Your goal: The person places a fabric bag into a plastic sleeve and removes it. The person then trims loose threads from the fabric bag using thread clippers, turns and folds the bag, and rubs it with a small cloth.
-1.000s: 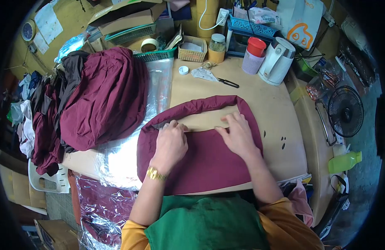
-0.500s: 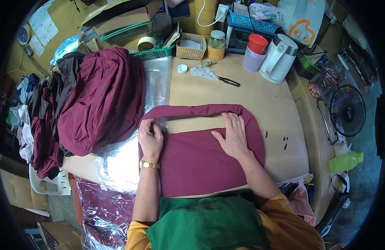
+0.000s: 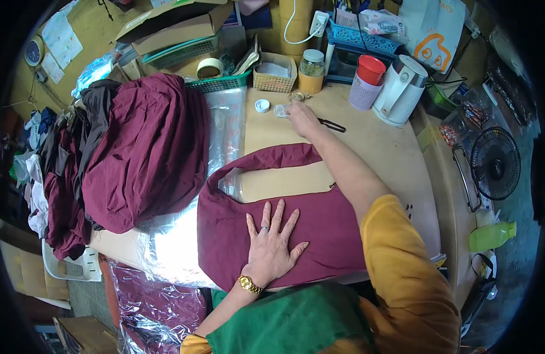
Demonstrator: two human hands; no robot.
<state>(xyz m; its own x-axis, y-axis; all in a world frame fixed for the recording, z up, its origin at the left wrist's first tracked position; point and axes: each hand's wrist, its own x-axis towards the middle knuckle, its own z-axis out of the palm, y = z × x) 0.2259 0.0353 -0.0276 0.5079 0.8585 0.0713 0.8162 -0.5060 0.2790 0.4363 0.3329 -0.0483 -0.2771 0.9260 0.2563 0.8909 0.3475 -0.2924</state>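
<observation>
A maroon cloth bag (image 3: 319, 230) lies flat on the table, its wide strap looped away from me. My left hand (image 3: 271, 245) presses on the bag body with fingers spread, holding nothing. My right hand (image 3: 303, 121) is stretched past the strap to the far side of the table. Its fingers are bunched together on a small white crumpled piece (image 3: 280, 111), which they partly cover. Black thread snips (image 3: 332, 125) stick out beside that hand, their other end hidden beneath it. A white round lid (image 3: 262, 106) lies just left of the fingers.
A big maroon cloth pile (image 3: 145, 153) sits on the left, beside clear plastic sheeting (image 3: 225, 127). Along the back stand a basket (image 3: 275, 79), a jar (image 3: 311, 71), a lilac cup (image 3: 365, 91) and a white kettle (image 3: 401, 91). A fan (image 3: 495, 162) is at right.
My right hand has left the strap and reached forward to the white piece. My left hand has moved from the strap's left end onto the bag body, fingers now spread. The strap has sagged.
</observation>
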